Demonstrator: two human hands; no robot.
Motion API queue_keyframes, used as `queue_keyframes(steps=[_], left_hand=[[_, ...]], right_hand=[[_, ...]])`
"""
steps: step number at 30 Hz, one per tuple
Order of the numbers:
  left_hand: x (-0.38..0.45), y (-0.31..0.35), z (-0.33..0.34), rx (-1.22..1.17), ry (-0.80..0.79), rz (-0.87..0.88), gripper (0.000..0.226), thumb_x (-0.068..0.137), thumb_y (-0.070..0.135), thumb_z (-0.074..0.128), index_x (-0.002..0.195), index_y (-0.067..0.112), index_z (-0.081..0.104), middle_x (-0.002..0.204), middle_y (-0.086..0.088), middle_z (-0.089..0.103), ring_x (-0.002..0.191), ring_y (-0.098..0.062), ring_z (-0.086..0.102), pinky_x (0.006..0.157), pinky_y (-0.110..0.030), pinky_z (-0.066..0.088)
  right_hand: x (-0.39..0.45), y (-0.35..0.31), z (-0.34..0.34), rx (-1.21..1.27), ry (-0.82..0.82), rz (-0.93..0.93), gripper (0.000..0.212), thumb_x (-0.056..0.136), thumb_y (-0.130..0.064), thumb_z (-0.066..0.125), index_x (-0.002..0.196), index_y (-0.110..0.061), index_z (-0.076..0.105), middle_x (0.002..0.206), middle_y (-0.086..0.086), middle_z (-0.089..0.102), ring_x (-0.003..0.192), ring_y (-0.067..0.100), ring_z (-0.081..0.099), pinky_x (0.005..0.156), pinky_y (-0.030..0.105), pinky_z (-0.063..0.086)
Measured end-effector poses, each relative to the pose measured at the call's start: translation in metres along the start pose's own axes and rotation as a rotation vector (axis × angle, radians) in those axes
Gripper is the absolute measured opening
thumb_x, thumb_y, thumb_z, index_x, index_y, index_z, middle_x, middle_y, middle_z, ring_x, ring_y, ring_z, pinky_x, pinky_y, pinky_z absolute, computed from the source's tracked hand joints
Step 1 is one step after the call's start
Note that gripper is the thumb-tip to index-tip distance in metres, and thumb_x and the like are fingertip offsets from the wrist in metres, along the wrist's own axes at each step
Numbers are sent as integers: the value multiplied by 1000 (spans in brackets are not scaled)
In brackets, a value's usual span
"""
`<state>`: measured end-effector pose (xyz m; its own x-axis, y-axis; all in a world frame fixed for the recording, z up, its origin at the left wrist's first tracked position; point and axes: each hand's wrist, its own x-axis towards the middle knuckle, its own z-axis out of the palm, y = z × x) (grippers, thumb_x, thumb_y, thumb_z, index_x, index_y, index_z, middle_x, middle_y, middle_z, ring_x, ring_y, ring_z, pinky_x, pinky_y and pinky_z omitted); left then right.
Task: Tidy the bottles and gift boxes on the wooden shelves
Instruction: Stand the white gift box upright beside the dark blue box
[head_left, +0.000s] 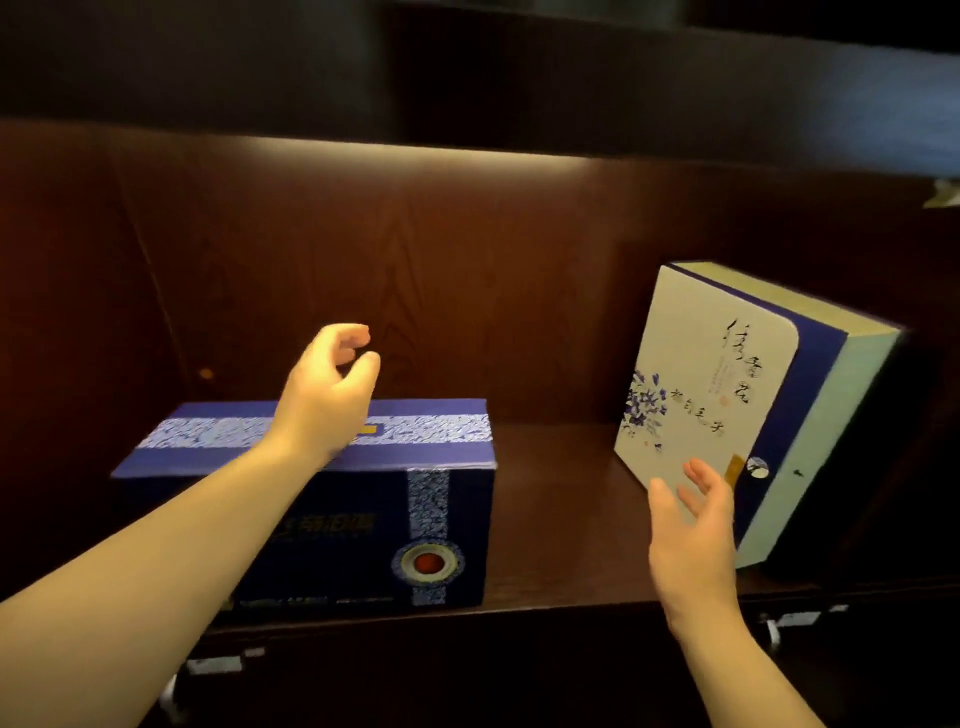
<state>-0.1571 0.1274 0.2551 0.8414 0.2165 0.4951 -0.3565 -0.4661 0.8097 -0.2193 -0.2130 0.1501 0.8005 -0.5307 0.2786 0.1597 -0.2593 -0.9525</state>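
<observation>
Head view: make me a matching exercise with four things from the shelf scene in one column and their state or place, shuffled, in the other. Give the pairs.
Things:
1. dark blue gift box
2. white floral gift box
3. left hand
4. right hand

States:
A. open palm at the lower corner of a tilted box
B. lying flat on the shelf's left side
C. standing tilted on the shelf's right side
D. fingers loosely curled, above a box lid, holding nothing

Pairs: 1-B, 2-C, 3-D, 4-A
</observation>
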Motion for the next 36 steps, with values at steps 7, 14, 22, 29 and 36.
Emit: queue_keyframes(steps=[7, 14, 22, 29, 36], left_hand=[[43, 70, 181, -101, -309, 17, 32, 94, 38, 59, 125, 30, 54, 115, 16, 61, 103, 3, 58, 79, -19, 41], [86, 104, 325, -254, -398, -246, 57, 96, 48, 54, 148, 32, 36, 146, 3, 49, 131, -20, 46, 105, -40, 39], [128, 103, 408, -469, -372, -459, 72, 92, 61, 44, 155, 35, 24, 161, 3, 31, 144, -24, 30, 116, -55, 22], [138, 101, 437, -568, -462, -468, 39, 96, 63, 41, 115, 36, 61, 117, 6, 65, 110, -16, 58, 106, -46, 37], [145, 96, 423, -506, -547, -378, 41, 99, 57, 39, 131, 34, 50, 130, 7, 57, 122, -15, 50, 107, -45, 35]], right_hand=[[82, -9, -77, -149, 276, -291, 74, 81, -63, 57, 143, -31, 32, 146, -5, 31, 135, 12, 37, 93, 17, 34], [151, 1, -112, -262, 271, -296, 94, 77, -59, 71, 152, -38, 17, 157, -14, 19, 149, 23, 22, 107, 37, 35], [171, 26, -102, -302, 176, -160, 114, 70, -64, 73, 149, -50, -8, 151, -19, 19, 146, 23, 28, 108, 57, 45], [180, 35, -102, -374, 215, -128, 118, 59, -79, 61, 150, -51, -8, 141, -23, 23, 136, 19, 33, 104, 57, 49], [184, 39, -100, -293, 209, -104, 121, 67, -51, 85, 152, -46, -1, 148, -15, 26, 140, 23, 34, 98, 59, 52]])
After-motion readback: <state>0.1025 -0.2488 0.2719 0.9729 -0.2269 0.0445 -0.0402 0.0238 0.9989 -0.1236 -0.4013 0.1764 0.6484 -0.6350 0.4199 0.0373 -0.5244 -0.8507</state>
